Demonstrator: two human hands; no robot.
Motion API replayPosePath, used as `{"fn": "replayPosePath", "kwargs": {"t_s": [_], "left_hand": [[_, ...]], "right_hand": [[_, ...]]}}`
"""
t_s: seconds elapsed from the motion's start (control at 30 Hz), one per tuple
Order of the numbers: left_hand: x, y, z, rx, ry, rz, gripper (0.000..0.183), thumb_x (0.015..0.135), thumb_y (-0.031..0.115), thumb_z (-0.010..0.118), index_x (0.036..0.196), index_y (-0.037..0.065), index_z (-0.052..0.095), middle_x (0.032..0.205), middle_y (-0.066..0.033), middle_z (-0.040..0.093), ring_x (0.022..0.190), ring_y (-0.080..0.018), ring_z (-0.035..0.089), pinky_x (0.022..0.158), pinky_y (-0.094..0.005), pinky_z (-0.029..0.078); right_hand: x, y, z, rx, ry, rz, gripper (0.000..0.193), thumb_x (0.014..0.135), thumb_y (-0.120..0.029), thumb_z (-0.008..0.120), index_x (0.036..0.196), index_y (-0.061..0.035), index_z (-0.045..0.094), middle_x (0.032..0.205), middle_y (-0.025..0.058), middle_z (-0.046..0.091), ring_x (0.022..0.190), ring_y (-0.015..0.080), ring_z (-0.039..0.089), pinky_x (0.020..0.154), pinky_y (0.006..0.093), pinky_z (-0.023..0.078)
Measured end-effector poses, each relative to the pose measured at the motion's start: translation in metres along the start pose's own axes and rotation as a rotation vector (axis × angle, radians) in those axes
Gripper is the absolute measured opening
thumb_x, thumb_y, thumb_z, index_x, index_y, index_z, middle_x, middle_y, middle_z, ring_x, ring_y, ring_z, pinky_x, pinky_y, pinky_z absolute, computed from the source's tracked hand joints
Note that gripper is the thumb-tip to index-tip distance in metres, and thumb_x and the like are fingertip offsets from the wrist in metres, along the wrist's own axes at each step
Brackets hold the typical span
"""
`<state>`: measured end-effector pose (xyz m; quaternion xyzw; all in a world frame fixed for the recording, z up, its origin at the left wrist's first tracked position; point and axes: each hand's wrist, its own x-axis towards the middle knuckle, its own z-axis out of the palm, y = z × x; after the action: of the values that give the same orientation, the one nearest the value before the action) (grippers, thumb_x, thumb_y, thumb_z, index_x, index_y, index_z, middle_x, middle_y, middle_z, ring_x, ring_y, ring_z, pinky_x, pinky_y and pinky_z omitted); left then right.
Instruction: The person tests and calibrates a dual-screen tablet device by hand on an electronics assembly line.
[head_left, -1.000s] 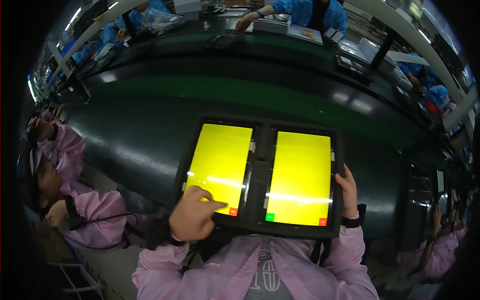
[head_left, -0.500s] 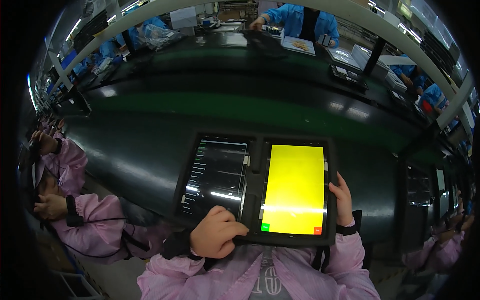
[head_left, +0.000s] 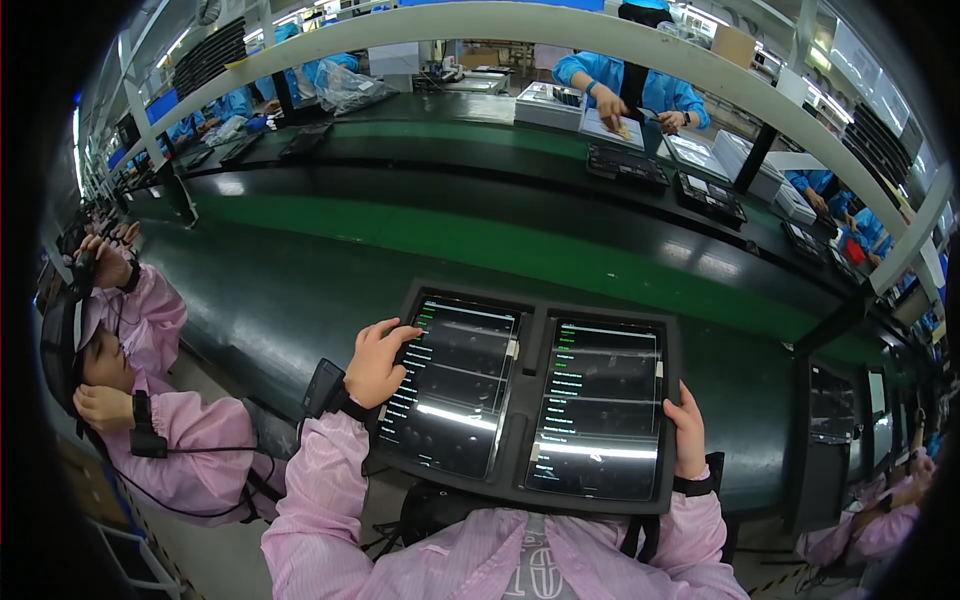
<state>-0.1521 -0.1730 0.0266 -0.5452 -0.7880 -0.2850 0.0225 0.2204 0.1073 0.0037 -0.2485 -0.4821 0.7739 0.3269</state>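
A black foam tray (head_left: 518,410) rests in front of me, its near edge close to my body. Two tablets lie side by side in its recesses, both showing dark screens with lists of small white and green lines. On the left tablet (head_left: 450,390), the index finger of my left hand (head_left: 376,364) touches the upper left of the screen; its other fingers are loosely bent and hold nothing. My right hand (head_left: 688,430) grips the tray's right edge beside the right tablet (head_left: 600,410), with the thumb on top and the other fingers mostly hidden.
A green and black bench (head_left: 270,270) runs across ahead. Beyond it a person in blue handles small items over a white box (head_left: 610,130), near black trays (head_left: 625,166). To my left sits a person in pink sleeves (head_left: 200,430). Another dark tray (head_left: 822,475) stands at right.
My left hand has moved up from the left tablet's lower edge to its upper left. The right tablet's screen has gone from solid yellow to a dark list. The view has shifted slightly.
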Motion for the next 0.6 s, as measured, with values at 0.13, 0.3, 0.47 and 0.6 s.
{"fn": "replayPosePath", "kwargs": {"t_s": [0.13, 0.3, 0.47, 0.6], "left_hand": [[0.009, 0.014, -0.005, 0.028, -0.033, -0.002, 0.064, 0.062, -0.002, 0.045, 0.125, 0.006, 0.052, 0.125, -0.0097, 0.057, 0.126, -0.0316, 0.041, 0.110, -0.0465, 0.023], [0.034, 0.060, -0.004, -0.062, -0.199, 0.169, 0.068, 0.061, 0.002, 0.047, 0.129, 0.006, 0.049, 0.130, -0.0123, 0.052, 0.128, -0.0333, 0.040, 0.112, -0.0483, 0.022], [0.065, 0.095, 0.039, -0.064, -0.386, 0.365, 0.073, 0.063, 0.001, 0.049, 0.136, 0.007, 0.044, 0.137, -0.0111, 0.048, 0.137, -0.0343, 0.032, 0.113, -0.0569, 0.015], [0.078, 0.107, 0.056, -0.025, -0.437, 0.393, 0.077, 0.065, 0.000, 0.048, 0.140, 0.009, 0.038, 0.142, -0.0076, 0.045, 0.141, -0.0335, 0.024, 0.114, -0.0598, 0.008]], "right_hand": [[-0.004, -0.003, 0.005, 0.014, 0.036, -0.009, 0.059, 0.088, 0.000, 0.053, 0.142, 0.0036, 0.032, 0.127, 0.0133, 0.054, 0.109, 0.0193, 0.057, 0.093, 0.0291, 0.046], [-0.004, -0.007, 0.015, 0.052, 0.042, 0.010, 0.060, 0.088, 0.001, 0.052, 0.144, 0.0036, 0.029, 0.130, 0.0154, 0.052, 0.111, 0.0198, 0.057, 0.094, 0.0297, 0.046], [-0.004, -0.005, 0.013, 0.001, 0.052, -0.026, 0.064, 0.087, 0.000, 0.054, 0.144, 0.0047, 0.027, 0.131, 0.0152, 0.052, 0.112, 0.0196, 0.056, 0.095, 0.0293, 0.045], [-0.006, -0.004, 0.011, 0.004, 0.032, -0.005, 0.064, 0.087, 0.000, 0.054, 0.145, 0.0048, 0.026, 0.134, 0.0152, 0.049, 0.113, 0.0198, 0.056, 0.096, 0.0293, 0.045]]}}
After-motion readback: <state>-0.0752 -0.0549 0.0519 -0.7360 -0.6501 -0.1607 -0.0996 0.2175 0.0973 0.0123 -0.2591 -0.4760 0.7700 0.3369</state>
